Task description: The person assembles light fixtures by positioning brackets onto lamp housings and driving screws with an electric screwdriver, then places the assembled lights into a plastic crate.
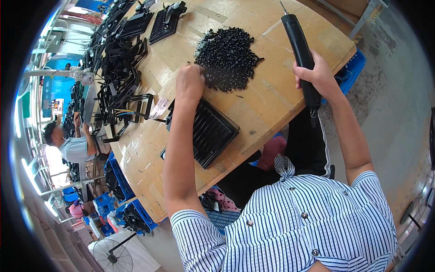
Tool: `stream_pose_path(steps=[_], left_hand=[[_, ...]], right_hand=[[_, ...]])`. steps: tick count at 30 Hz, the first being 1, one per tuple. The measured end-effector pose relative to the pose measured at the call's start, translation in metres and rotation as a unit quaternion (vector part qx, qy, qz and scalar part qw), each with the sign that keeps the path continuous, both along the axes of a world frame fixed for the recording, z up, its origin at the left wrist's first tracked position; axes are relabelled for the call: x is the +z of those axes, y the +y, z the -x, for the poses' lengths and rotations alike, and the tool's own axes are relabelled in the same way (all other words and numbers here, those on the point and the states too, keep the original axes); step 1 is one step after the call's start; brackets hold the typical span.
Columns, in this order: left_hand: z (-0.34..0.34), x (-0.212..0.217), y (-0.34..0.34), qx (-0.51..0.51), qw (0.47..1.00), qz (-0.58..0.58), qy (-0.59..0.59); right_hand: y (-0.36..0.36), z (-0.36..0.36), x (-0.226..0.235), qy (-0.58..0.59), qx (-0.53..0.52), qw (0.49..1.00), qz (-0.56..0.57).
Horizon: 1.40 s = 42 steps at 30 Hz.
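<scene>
My right hand [317,75] is wrapped round a black electric screwdriver [299,45], its bit pointing up and away over the table's right side. At the left edge of a heap of small black screws [231,59], my left hand [189,84] is closed, fingertips at the pile; what they pinch, if anything, is hidden. Some silvery pieces lie along the heap's left side. Below the heap, a black finned housing [215,133] lies on the table near the front edge, partly covered by my left forearm. A thin cable runs from its left side.
Black brackets and wired parts [120,77] crowd the left of the wooden table [267,104]. Another finned housing [165,22] lies at the far side. Blue crates [353,72] stand below the edges. A co-worker [77,145] is at the left, and a fan [113,256] stands lower left.
</scene>
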<state>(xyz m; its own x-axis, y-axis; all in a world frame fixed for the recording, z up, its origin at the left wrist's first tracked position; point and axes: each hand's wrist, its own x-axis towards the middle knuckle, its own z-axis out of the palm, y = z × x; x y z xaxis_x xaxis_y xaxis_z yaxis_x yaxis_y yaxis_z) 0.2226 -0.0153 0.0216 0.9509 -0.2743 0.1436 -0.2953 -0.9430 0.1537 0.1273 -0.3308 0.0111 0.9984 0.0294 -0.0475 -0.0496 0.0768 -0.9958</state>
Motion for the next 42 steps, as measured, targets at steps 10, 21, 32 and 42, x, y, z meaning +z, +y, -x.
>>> stream_pose_path(steps=[10,21,32,42], left_hand=[[-0.01,-0.009,0.018,0.063,0.95,0.302,0.052],[0.003,0.014,0.009,0.102,0.859,0.489,0.109],[0.174,0.028,0.041,0.088,0.73,0.619,0.274],[0.22,0.011,0.052,0.06,0.612,0.724,0.311]], right_hand=[[0.001,0.002,0.002,0.0,-0.003,1.0,0.0],[0.002,0.002,0.001,-0.013,0.01,1.0,-0.002],[0.041,0.121,0.038,0.081,0.374,0.915,0.13],[0.077,0.145,0.038,0.074,0.433,0.877,0.195]])
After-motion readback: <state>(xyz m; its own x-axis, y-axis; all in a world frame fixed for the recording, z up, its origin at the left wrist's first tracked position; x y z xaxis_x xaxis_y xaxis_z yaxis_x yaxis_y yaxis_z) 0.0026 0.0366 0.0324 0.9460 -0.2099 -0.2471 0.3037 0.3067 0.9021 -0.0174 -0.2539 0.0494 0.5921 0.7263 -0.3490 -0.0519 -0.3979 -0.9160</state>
